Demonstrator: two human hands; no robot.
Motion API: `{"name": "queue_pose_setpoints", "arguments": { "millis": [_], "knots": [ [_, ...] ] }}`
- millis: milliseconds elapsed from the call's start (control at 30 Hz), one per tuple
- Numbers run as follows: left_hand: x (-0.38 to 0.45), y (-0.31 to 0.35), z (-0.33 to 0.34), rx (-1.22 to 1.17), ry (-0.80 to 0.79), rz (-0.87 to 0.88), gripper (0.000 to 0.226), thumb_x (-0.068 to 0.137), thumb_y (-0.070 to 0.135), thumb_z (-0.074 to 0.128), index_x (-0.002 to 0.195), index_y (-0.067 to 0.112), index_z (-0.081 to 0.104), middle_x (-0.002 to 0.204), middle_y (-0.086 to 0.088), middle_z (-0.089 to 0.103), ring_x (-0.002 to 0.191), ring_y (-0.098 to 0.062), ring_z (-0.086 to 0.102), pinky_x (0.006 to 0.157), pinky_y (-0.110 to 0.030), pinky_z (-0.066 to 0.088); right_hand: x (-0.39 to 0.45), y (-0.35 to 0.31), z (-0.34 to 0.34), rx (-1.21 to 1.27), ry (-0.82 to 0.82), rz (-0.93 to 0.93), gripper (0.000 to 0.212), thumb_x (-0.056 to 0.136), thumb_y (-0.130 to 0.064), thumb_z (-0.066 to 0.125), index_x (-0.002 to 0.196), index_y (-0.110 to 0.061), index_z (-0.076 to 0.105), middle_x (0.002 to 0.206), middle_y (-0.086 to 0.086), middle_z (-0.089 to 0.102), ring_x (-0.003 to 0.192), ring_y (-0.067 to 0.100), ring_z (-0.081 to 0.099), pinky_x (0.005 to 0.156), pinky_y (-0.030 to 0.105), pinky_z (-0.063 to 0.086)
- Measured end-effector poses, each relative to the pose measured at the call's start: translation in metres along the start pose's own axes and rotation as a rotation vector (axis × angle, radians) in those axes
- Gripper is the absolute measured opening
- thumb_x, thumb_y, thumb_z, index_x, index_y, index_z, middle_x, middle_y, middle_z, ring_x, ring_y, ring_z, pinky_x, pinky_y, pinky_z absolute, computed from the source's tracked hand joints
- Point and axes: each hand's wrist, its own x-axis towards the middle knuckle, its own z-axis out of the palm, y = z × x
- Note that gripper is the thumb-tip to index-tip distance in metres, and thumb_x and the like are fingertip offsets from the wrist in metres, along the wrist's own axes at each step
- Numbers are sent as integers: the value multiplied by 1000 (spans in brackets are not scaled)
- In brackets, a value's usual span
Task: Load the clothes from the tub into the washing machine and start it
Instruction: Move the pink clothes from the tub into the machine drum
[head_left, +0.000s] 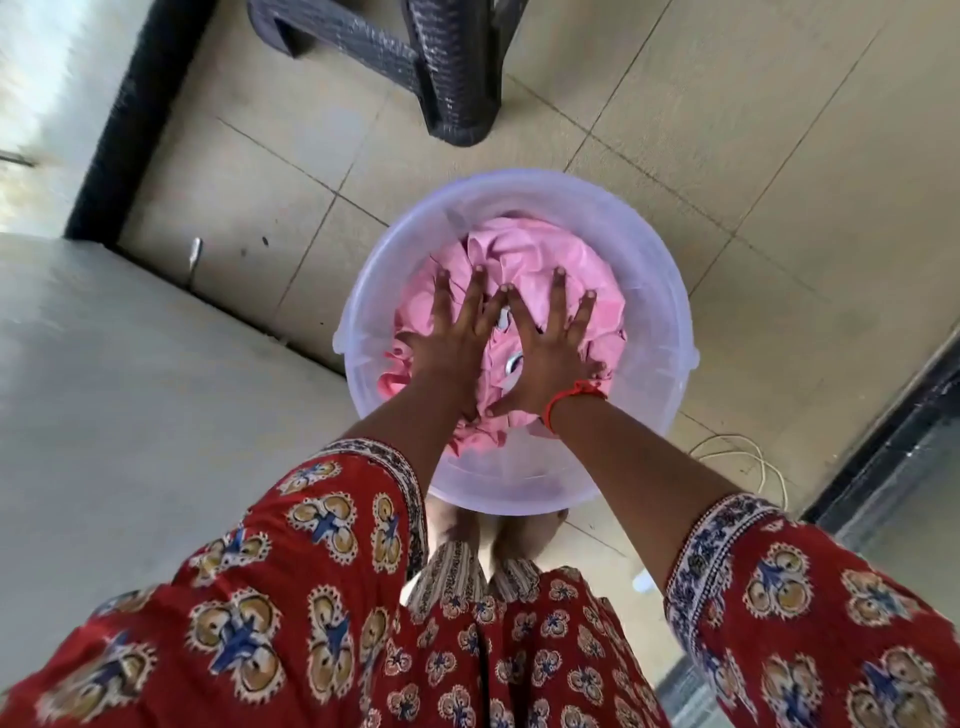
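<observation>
Pink clothes (524, 260) lie in tub (644, 291) on floor | your left hand (447, 343) and right hand (545, 358) splayed flat on them, gripping nothing | step: first pickup | next: gather a bundle, find washer, unseen.

A: Support surface? Floor (649, 130), beige tiles with thin joints.
B: Directly on it: translucent tub (660, 332) at centre, dark woven chair leg (457, 104) beyond it, white cable loop (748, 457) just right of the tub.
</observation>
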Motion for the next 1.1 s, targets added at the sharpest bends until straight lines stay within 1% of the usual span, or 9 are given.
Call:
{"name": "queue_pose_setpoints", "arguments": {
  "millis": [200,400,600,733,800,867,933,1000,1100],
  "knots": [
    [28,2,8,-13,-68,-20,158,49,65,86,145,31,-35,162,1,-18,148,-43,-7,92,-75,38,32,8,17,-3,-1,-13,144,41,-60,90,150,-47,-4,155,2,-35,140,50,-28,93,80,33],
    [46,6,17,-37,-23,-41,149,53,62,85,149,31,-25,161,2,4,147,-42,4,93,-73,39,57,15,31,11,12,-28,134,47,-50,92,149,-49,6,159,5,-18,143,51,-13,99,70,38],
    [62,9,20,-95,-34,-50,136,55,49,88,153,28,-3,154,0,16,147,-43,5,90,-74,40,75,24,41,68,101,-80,101,61,-42,82,145,-43,27,158,12,1,143,51,4,103,60,38],
    [63,8,20,-154,8,-46,118,56,40,88,148,26,14,148,-1,25,146,-41,12,87,-73,43,78,25,32,92,126,-135,84,61,-37,78,137,-34,43,150,18,17,135,54,19,114,48,27],
    [63,9,17,-202,19,-31,108,59,37,87,145,26,22,147,-2,28,145,-40,16,87,-70,45,78,25,28,99,106,-132,79,61,-32,76,134,-30,47,145,18,25,129,52,27,111,45,29],
    [62,9,10,-255,24,-16,99,61,35,86,141,23,30,143,-3,35,140,-37,26,86,-63,49,74,23,22,96,82,-129,74,61,-32,71,132,-29,49,140,17,31,127,49,32,104,42,33],
    [58,10,1,-299,41,9,88,63,31,85,136,20,38,134,-7,44,129,-36,41,82,-57,53,64,20,13,98,83,-127,73,58,-36,65,129,-28,51,135,17,36,124,47,38,99,41,36],
    [52,10,-6,-326,62,42,83,63,30,83,133,15,42,128,-11,49,118,-37,51,80,-54,55,49,17,3,130,92,-117,75,60,-33,72,132,-24,52,134,18,38,121,46,41,101,42,36],
    [26,9,-20,-331,86,93,84,62,31,83,133,13,43,126,-13,50,111,-39,54,78,-51,54,14,14,-19,171,116,-124,76,61,-22,80,133,-20,53,134,20,39,120,46,41,102,45,38]
  ]
}}
